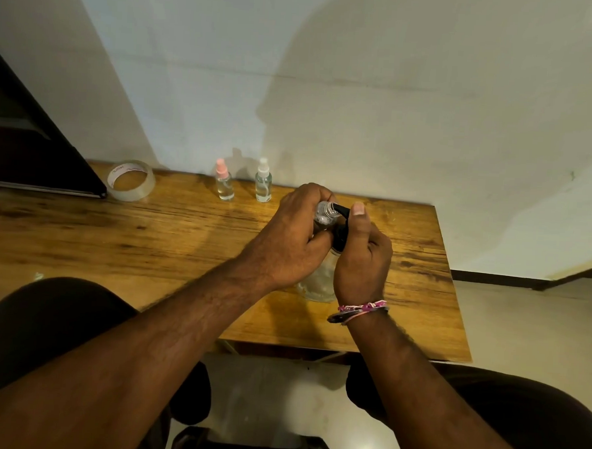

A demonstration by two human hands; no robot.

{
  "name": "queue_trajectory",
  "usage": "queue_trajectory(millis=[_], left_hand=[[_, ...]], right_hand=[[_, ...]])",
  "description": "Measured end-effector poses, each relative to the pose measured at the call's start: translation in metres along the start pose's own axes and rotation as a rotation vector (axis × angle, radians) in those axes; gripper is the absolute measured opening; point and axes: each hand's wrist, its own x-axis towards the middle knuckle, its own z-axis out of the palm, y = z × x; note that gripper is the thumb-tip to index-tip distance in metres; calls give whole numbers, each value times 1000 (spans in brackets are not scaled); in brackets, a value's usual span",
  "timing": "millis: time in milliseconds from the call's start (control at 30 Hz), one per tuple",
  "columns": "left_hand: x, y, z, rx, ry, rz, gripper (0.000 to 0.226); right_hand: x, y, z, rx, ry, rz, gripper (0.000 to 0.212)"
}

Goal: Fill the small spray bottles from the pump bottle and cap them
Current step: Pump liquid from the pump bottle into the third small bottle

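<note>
My left hand (295,234) grips a small clear uncapped spray bottle (323,216) and holds its open mouth against the black nozzle of the pump bottle. The clear pump bottle (319,280) stands on the wooden table (149,244), largely hidden behind both hands. My right hand (361,258) curls round the black pump head (341,226), thumb up on top. Two capped spray bottles stand at the table's back edge: one with a pink cap (224,181), one with a white cap (263,181). Both hold clear liquid.
A roll of clear tape (130,180) lies at the back left beside a dark slanted panel (35,142). A white wall rises right behind the table. The table's right edge is near my right hand; my knees are below the front edge.
</note>
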Motion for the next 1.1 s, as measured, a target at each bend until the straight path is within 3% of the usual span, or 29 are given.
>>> queue_trajectory(millis=[600, 1100], left_hand=[[-3, -2, 1, 20, -14, -5, 33], [0, 4, -4, -41, -4, -48, 31]], right_hand=[[-1, 7, -1, -32, 13, -105, 62], [3, -10, -8, 7, -127, 93, 73]])
